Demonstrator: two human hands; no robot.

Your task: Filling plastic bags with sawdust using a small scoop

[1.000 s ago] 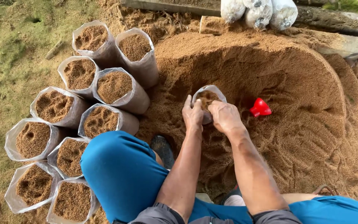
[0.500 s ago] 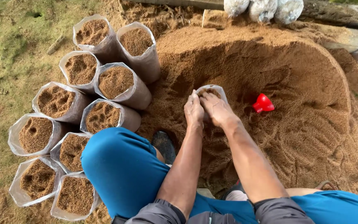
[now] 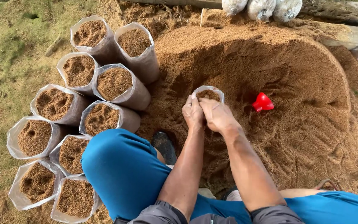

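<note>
Setting: outdoor ground, patchy grass to the left, with a broad mound of loose reddish-brown sawdust-like material (image 3: pixel 270 62) filling the centre and right; weathered timber edging (image 3: pixel 353 39) along the top.

Item in hand: one small clear plastic bag, round-mouthed, partly filled with the brown material (image 3: pixel 208 93), standing upright in a scooped hollow of the mound, just beyond the person's hands. Left hand (image 3: pixel 193 113) rests at the near-left rim; right hand (image 3: pixel 216 116) lies beside it, touching it, fingers curled over the near rim. Both hands are closed together against the bag's edge; whether the film itself is pinched cannot be told.

Handling, as judged: thin film, soft and floppy at the mouth, stiffened only by its fill. Probably moderately heavy for its size once packed, and apt to slump or spill if tipped. Best taken around the filled body with both palms, or supported under the base, not lifted by the rim alone, which could tear or fold.

Adjacent: ten filled clear plastic bags of the same kind (image 3: pixel 112 83), upright, touching in two rows at left. Small red plastic scoop-like object (image 3: pixel 263 102) lying on the mound, near the bag's right. Three pale knotted sacks (image 3: pixel 262 8) at top. Person's blue-trousered knee (image 3: pixel 121 170) in the foreground.
</note>
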